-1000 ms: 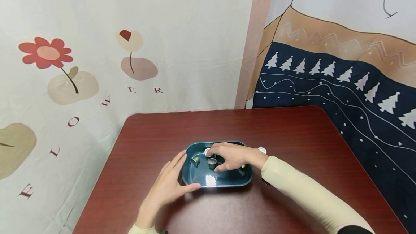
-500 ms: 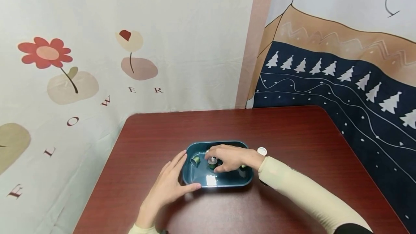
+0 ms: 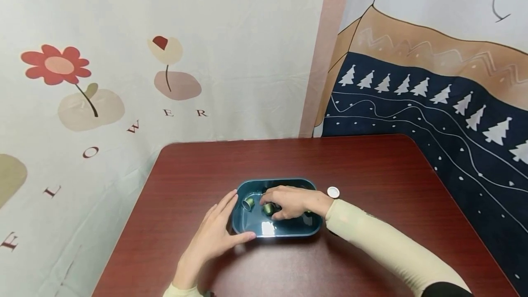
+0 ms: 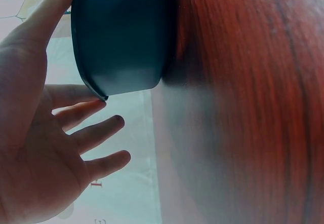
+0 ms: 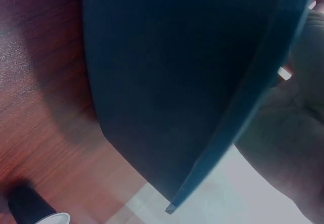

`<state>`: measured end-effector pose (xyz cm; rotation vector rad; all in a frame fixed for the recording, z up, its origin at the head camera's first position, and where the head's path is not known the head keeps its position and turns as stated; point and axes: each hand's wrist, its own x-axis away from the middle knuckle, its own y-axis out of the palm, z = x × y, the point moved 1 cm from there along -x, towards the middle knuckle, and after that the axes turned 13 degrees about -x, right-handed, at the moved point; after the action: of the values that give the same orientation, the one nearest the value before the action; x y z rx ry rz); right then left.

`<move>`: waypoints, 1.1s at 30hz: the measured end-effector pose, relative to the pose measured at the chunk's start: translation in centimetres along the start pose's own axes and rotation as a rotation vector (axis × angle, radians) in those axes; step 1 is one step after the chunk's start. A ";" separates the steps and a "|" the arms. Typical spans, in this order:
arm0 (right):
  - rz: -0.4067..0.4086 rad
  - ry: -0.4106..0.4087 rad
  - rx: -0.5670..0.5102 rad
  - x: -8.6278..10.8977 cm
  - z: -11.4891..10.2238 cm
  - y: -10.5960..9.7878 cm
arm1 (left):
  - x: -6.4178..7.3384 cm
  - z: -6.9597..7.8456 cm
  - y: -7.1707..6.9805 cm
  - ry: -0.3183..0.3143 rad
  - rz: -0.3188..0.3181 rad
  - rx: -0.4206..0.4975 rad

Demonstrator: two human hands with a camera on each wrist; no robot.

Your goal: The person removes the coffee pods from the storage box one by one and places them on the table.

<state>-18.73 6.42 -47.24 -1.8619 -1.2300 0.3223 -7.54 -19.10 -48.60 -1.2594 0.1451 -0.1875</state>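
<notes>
A dark teal tray (image 3: 247,233) sits on the table with small green coffee capsules in it. Fingers spread and straight, my left hand (image 3: 214,230) touches the tray's left end and front rim; the left wrist view shows this hand (image 4: 55,138) against the tray's end wall (image 4: 121,36). Over the tray's inside, my right hand (image 3: 290,201) pinches a tilted green coffee capsule (image 3: 268,209) between thumb and fingers. To its left another green capsule (image 3: 248,204) lies on its side. The right hand and wrist hide part of the tray's right half.
Outside the tray, behind the right wrist, a white-topped capsule (image 3: 332,192) stands on the reddish-brown table (image 3: 198,168); its body (image 5: 28,203) looks dark in the right wrist view. A printed curtain (image 3: 247,58) hangs behind the table.
My right hand has shifted from the farther white-topped capsule to the nearer green one, which has tipped from upright to tilted. The left hand has stayed at the tray.
</notes>
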 end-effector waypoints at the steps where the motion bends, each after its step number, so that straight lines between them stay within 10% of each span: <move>1: -0.002 0.002 0.003 0.0 0.0 0.0 | 0.0 0.0 0.0 -0.002 -0.004 0.000; 33: 0.018 -0.012 -0.081 0.2 0.5 -0.1 | 0.0 0.1 0.0 0.005 0.029 -0.008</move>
<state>-19.00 6.84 -47.45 -1.9437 -1.2514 0.2976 -7.47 -19.01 -48.61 -1.2645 0.1688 -0.1651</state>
